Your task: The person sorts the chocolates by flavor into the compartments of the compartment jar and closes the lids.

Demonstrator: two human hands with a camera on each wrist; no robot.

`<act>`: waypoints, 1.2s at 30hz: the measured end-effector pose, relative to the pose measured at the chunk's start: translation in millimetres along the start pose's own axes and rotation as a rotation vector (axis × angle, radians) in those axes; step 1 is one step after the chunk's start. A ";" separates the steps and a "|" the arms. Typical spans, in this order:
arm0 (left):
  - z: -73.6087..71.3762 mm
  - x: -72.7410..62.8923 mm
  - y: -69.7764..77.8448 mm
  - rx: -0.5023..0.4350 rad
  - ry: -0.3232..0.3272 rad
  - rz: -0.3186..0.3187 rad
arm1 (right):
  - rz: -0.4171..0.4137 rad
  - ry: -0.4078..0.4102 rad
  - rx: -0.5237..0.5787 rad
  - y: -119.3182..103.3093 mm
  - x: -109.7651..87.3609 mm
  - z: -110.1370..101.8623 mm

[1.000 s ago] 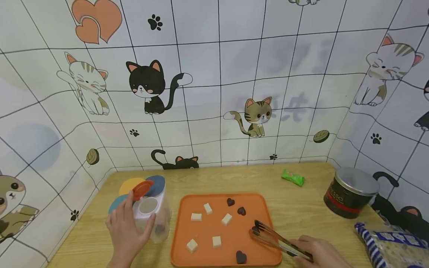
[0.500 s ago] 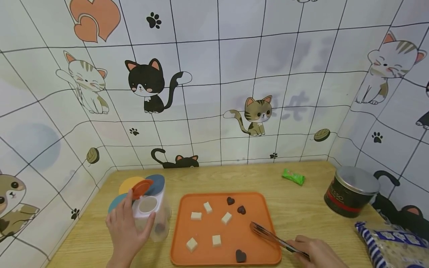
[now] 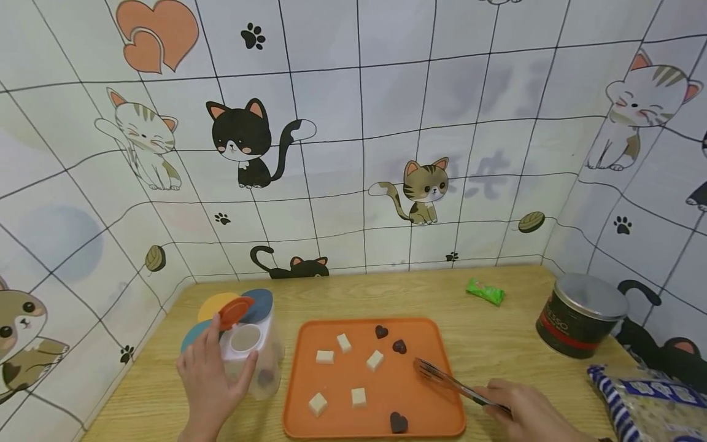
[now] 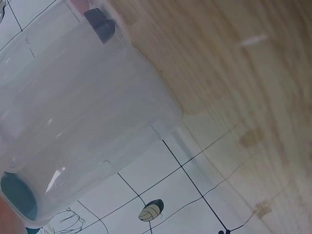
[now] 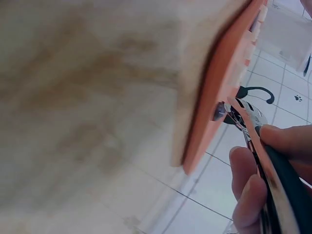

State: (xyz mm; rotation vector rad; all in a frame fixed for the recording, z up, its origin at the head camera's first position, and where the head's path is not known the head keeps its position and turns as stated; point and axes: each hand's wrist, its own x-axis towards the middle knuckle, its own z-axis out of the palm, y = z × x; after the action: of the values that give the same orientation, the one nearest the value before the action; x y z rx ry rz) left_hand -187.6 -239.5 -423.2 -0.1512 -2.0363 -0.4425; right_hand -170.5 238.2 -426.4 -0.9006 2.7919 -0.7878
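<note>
My left hand holds a clear storage container at the left, a fingertip at its raised orange flip lid and the thumb across the near side. Under that lid the round opening is uncovered. A dark piece lies inside the container in the left wrist view. My right hand grips metal tongs, squeezed nearly together, tips over the right part of an orange tray. In the right wrist view a dark piece shows at the tips. White cubes and dark hearts lie on the tray.
A green wrapped candy lies at the back right of the wooden table. Farther right stand a black tin with a silvery lid and a striped bag. Cat-patterned walls close off the back and sides.
The tongs' arms, apart one second ago around a dark heart, have come together, and their tips have shifted slightly up the tray. The left hand has kept its place at the container.
</note>
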 end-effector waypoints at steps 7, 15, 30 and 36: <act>-0.9 3.7 -0.8 0.003 0.002 -0.005 | -0.167 0.143 -0.073 -16.8 19.1 -7.1; 2.1 11.4 3.1 -0.001 0.009 0.012 | -0.234 0.162 -0.116 -48.7 58.9 -14.8; -5.6 3.2 1.7 -0.010 -0.083 -0.043 | -0.424 0.160 -0.003 -119.3 135.4 2.6; -3.7 0.7 -1.0 0.010 -0.073 -0.043 | -0.469 0.169 0.021 -146.0 155.8 1.9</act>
State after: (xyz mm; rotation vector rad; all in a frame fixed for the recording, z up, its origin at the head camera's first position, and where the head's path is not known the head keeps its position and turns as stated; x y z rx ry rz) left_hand -185.2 -241.9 -421.3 -0.1192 -2.1161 -0.4595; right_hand -222.2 47.7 -345.2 -1.5868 2.7305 -0.9869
